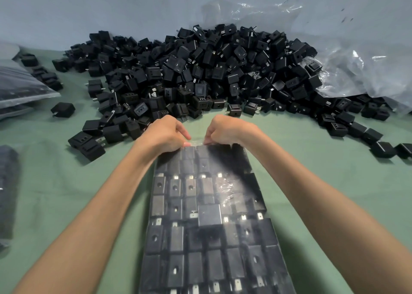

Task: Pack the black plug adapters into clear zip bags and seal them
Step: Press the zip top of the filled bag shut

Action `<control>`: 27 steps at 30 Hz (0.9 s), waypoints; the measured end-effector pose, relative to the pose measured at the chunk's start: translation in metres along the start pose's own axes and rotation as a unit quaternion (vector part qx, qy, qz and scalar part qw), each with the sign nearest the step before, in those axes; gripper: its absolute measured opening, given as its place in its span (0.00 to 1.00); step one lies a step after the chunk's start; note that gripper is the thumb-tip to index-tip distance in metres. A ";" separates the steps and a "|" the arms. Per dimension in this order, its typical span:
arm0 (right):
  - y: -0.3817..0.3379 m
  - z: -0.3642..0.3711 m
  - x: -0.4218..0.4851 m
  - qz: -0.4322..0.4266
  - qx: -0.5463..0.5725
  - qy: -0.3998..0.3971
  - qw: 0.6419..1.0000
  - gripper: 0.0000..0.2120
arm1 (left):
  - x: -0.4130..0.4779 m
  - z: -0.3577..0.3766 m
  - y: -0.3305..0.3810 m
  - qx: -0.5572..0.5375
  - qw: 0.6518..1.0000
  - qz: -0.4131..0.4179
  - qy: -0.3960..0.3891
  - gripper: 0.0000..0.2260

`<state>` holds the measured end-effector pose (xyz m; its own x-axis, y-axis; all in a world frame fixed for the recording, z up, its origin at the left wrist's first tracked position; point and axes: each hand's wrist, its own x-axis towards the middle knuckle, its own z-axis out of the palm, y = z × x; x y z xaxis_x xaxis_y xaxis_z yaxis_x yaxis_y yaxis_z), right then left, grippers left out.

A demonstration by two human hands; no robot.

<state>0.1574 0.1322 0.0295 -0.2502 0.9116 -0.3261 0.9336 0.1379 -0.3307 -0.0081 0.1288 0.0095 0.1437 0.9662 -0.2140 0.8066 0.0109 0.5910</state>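
Pinching the far rim of the clear zip bag [207,215] with the left hand [163,135] and the right hand [227,130], the two close together but not touching. Curling the left fingers [182,135] and the right fingers [209,137] down onto the thin strip of plastic at the bag's mouth and gripping it there. Resting the bag flat and lengthwise on the green table [66,182], between the two forearms, its near end running out of the bottom of the view. Carrying inside it the black plug adapters [176,235], packed side by side in rows, some showing metal prongs, one looking greyer near the middle. Facing a big loose pile of adapters [200,70], heaped just beyond the hands against the grey-blue wall [89,8]. Lying crumpled over the pile's right side, a clear plastic sheet [356,75]. Sitting stacked at the left edge, filled bags [20,86], with another dark filled bag [7,193] nearer, and a single adapter [63,109] lying apart between that stack and the pile. Not showing plainly whether the zip is already pressed closed.
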 end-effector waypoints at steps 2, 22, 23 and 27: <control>0.011 -0.011 -0.009 -0.008 0.020 -0.020 1.000 0.15 | 0.000 -0.002 -0.003 -0.018 1.000 0.002 -0.008 0.06; 0.071 -0.004 -0.033 0.056 0.257 0.046 0.964 0.10 | -0.008 -0.046 -0.047 -0.095 0.990 -0.027 -0.099 0.01; 0.077 -0.004 -0.036 0.063 0.289 0.044 0.954 0.09 | -0.009 -0.047 -0.049 -0.095 0.990 -0.033 -0.099 0.01; 0.086 0.005 -0.041 0.077 0.326 0.062 0.940 0.09 | -0.010 -0.041 -0.047 -0.091 0.994 -0.039 -0.055 0.03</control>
<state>0.2470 0.1046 0.0105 -0.0544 0.9452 -0.3219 0.5906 -0.2295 -0.7736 -0.0711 0.1289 0.0157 0.1543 0.9270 -0.3418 0.7022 0.1405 0.6980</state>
